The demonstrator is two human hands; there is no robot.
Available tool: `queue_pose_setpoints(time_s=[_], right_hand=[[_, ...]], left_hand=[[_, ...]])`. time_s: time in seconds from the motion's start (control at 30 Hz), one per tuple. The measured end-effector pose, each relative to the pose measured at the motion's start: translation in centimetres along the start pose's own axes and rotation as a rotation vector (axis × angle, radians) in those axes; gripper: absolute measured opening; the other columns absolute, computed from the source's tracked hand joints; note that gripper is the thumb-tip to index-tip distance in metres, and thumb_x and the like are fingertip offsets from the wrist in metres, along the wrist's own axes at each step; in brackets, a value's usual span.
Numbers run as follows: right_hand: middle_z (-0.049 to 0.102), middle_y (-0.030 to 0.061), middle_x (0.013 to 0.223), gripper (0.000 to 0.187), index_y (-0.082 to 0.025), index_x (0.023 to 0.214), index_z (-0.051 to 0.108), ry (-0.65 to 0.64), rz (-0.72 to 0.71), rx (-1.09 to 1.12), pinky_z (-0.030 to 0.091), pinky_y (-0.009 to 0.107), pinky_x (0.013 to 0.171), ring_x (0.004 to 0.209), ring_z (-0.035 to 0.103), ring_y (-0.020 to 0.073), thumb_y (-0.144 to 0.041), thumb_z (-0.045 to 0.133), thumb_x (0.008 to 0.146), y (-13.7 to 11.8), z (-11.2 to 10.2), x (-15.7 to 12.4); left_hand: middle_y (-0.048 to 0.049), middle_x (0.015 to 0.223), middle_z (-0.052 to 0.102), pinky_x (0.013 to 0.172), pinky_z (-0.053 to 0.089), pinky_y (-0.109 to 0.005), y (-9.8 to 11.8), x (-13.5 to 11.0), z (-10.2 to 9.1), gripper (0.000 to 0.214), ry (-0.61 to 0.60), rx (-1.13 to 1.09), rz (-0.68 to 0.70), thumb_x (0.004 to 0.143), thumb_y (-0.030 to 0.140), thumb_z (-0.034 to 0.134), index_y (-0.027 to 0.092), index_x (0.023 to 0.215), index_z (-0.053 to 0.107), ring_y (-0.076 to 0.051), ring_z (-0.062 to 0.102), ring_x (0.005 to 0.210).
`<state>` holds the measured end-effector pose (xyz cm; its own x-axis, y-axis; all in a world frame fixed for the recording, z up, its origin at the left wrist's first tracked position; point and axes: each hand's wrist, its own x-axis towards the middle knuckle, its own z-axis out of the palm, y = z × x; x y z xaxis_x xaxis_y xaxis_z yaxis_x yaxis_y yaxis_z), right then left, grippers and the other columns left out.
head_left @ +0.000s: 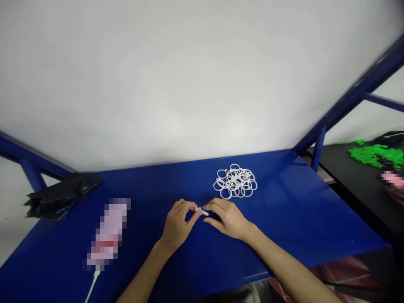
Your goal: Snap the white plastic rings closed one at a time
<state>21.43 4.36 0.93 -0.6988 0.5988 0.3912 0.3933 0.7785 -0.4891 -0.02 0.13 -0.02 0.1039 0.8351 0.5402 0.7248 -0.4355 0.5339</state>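
My left hand (179,221) pinches a small white plastic piece (205,213) between thumb and fingertips, just above the blue tabletop (299,214). My right hand (227,216) comes in from the other side. Its thumb and index finger are apart around the free end of the piece; whether a fingertip touches it I cannot tell. Beyond my right hand lies a loose heap of thin white rings (236,182), several overlapping and some with small knobs. The piece's exact shape is partly hidden by my left fingers.
A crumpled black plastic bag (65,193) lies at the back left. In front of it is a blurred-out pinkish, phone-shaped object (109,231) with a white cable (92,286). Blue metal frame bars (318,149) flank the table. Green pieces (377,155) cover part of a black surface at right.
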Motion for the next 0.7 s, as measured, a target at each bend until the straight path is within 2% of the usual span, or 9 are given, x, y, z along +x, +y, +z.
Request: queue_pose_setpoints(time_s=[0.1,0.27,0.4,0.53,0.7], right_hand=[[0.070,0.0066,0.096,0.019,-0.019,0.113,0.062,0.008,0.005,0.025,0.055,0.029,0.079,0.086,0.067,0.0166,-0.027,0.048,0.104,0.01,0.44,0.04],[0.072,0.0073,0.099,0.026,-0.019,0.117,0.063,0.010,-0.007,0.058,0.054,0.029,0.078,0.085,0.067,0.0166,-0.025,0.041,0.107,0.25,0.60,-0.15],[0.071,0.0070,0.097,0.030,-0.018,0.114,0.065,-0.070,-0.054,0.053,0.053,0.029,0.077,0.083,0.065,0.0167,-0.026,0.037,0.108,0.11,0.73,-0.24],[0.071,0.0059,0.099,0.030,-0.018,0.107,0.065,-0.084,-0.054,0.121,0.051,0.029,0.077,0.081,0.062,0.0160,-0.023,0.035,0.108,-0.25,0.75,-0.09],[0.069,0.0031,0.089,0.031,-0.019,0.100,0.063,-0.092,0.056,0.200,0.050,0.027,0.074,0.078,0.062,0.0150,-0.024,0.034,0.108,-0.75,0.71,0.10]], left_hand=[[0.0016,0.072,0.064,0.070,0.052,-0.030,0.20,0.18,-0.14,0.024,-0.023,-0.024,0.010,0.095,0.039,0.062,0.021,0.080,0.059,-0.014,0.060,0.069],[0.0015,0.073,0.065,0.071,0.051,-0.031,0.39,0.27,-0.17,0.024,-0.054,-0.089,0.079,0.092,0.045,0.065,0.022,0.089,0.061,-0.015,0.062,0.070],[0.0014,0.073,0.068,0.070,0.048,-0.031,0.00,0.13,0.01,0.014,-0.036,-0.035,0.158,0.094,0.034,0.065,0.022,0.087,0.062,-0.015,0.062,0.069],[0.0020,0.070,0.069,0.069,0.045,-0.032,-0.40,0.00,0.22,0.017,-0.046,0.030,0.244,0.096,0.028,0.061,0.022,0.080,0.060,-0.015,0.060,0.066],[0.0015,0.070,0.068,0.069,0.044,-0.032,-0.39,-0.05,0.46,0.019,-0.018,0.032,0.282,0.098,0.031,0.058,0.022,0.082,0.061,-0.014,0.058,0.066]])
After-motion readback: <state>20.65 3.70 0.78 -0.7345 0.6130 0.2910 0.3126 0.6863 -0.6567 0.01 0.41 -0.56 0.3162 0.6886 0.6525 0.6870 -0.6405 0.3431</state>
